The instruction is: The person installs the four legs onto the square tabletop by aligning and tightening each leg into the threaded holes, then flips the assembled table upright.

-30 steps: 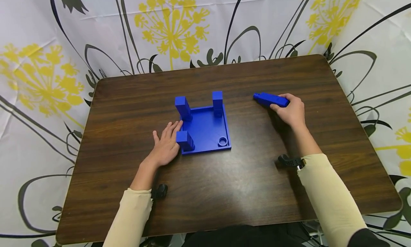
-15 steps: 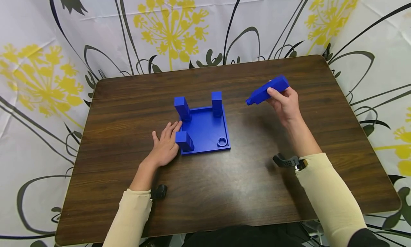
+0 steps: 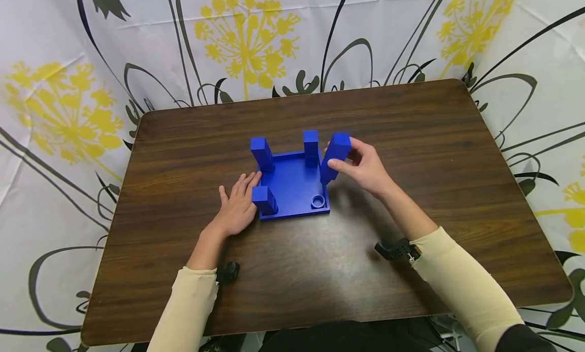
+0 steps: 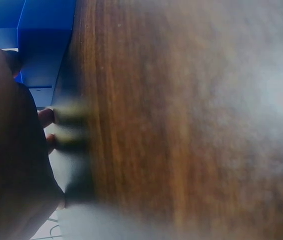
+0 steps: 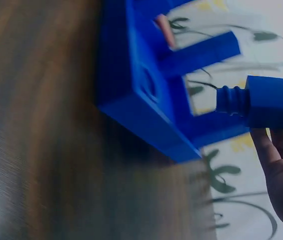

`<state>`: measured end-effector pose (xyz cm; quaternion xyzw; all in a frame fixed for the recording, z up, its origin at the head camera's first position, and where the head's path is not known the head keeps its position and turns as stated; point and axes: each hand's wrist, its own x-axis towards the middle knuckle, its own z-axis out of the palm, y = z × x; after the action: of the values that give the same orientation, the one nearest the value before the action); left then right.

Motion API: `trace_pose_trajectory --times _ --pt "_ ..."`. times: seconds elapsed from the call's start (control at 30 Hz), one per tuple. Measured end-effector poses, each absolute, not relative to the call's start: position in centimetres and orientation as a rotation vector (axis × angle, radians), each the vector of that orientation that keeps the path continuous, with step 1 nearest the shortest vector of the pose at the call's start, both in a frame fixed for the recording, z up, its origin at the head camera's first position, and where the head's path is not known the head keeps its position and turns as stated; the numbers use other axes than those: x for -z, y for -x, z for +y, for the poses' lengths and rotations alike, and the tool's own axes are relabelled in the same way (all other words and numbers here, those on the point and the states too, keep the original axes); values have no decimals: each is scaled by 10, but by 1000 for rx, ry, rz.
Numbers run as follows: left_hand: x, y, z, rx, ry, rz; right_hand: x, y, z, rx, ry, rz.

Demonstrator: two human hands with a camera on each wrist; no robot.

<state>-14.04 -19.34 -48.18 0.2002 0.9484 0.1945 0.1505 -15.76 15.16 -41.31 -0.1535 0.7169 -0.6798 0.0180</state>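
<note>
A square blue tabletop piece [image 3: 294,187] with a low rim lies on the wooden table, three blue legs standing at its corners: back left [image 3: 261,154], back right [image 3: 311,148] and front left [image 3: 264,200]. A round socket [image 3: 318,201] marks its front right corner. My right hand [image 3: 365,169] pinches a fourth blue leg [image 3: 337,154] above the right rim, tilted, its threaded end [image 5: 231,100] downward and apart from the socket. My left hand [image 3: 237,205] lies with fingers extended on the table, fingertips at the piece's left side.
The brown wooden table [image 3: 183,138] extends on all sides of the blue piece. A patterned white curtain [image 3: 160,47] hangs behind and beside it. Each wrist wears a black strap with a small device, the right one [image 3: 393,249] hanging over the table.
My right hand has lifted the leg from the right part of the table, turned its threaded end downward and carried it left to the blue piece. My left hand stays put.
</note>
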Motion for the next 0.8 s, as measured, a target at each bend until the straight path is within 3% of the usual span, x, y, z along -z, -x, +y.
trace_pose_trajectory --times 0.33,0.8 --pt "481 140 -193 -547 -571 2723 432 142 133 1945 616 2105" --pt "482 142 -192 -545 -558 2722 421 129 125 1806 697 2143"
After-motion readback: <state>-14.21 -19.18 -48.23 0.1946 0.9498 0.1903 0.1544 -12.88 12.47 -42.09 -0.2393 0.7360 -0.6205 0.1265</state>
